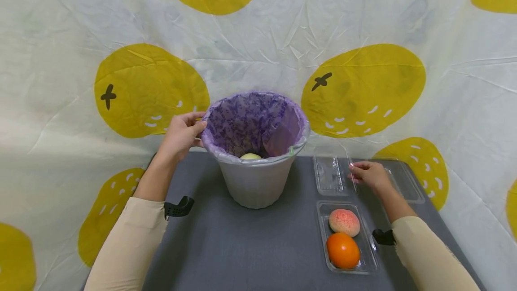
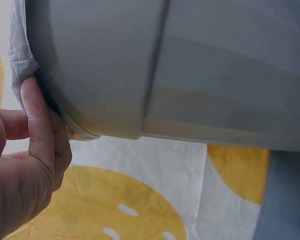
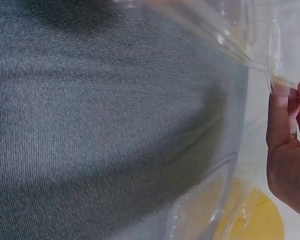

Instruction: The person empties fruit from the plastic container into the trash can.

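Note:
A pale grey trash bin [image 1: 256, 183], lined with a purple patterned bag [image 1: 246, 120], stands upright on the table. My left hand [image 1: 183, 136] pinches the lined rim at its left side. In the left wrist view, fingers [image 2: 37, 120] lie at the folded edge of the liner [image 2: 22, 55]. A pale yellow-green round thing [image 1: 251, 156] shows inside the bin. To the right of the bin, my right hand [image 1: 369, 175] pinches the edge of a clear plastic container [image 1: 329, 174]. That edge [image 3: 285, 85] also shows between thumb and fingers in the right wrist view.
Nearer on the dark grey table [image 1: 258, 250], a clear tray [image 1: 365, 266] holds a peach [image 1: 344, 222] and an orange [image 1: 343, 250]. Another clear plastic piece [image 1: 409, 185] lies beyond the right wrist. A white cloth with yellow fruit prints [image 1: 258, 48] hangs close behind the bin.

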`<state>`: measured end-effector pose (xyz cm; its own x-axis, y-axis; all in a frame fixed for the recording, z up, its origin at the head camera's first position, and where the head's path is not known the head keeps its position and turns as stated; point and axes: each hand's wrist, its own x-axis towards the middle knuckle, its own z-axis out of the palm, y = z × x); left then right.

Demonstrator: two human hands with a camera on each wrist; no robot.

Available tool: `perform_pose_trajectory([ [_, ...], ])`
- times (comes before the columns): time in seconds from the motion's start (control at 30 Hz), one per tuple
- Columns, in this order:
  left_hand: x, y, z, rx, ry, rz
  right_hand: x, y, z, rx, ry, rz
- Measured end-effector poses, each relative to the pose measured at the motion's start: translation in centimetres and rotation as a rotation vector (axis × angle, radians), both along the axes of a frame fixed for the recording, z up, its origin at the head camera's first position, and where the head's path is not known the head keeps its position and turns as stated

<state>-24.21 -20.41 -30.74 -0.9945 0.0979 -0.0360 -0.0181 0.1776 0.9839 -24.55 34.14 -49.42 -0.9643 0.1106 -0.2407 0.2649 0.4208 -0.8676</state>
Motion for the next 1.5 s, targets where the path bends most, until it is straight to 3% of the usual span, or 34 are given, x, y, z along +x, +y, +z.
perform_pose_trajectory([
  [0.73, 0.0, 0.0, -0.1, 0.022, 0.01, -0.013, 0.4, -0.3, -0.9, 0.016, -0.091, 0.081],
  [1.07, 0.0, 0.1, 0.0, 0.025, 0.014, -0.005, 0.8, -0.1, 1.4, 0.094, -0.123, 0.173],
  [1.5, 0.0, 0.1, 0.1, 0.018, -0.005, 0.005, 3.8, 1.7, 2.7, 0.115, -0.073, 0.245],
])
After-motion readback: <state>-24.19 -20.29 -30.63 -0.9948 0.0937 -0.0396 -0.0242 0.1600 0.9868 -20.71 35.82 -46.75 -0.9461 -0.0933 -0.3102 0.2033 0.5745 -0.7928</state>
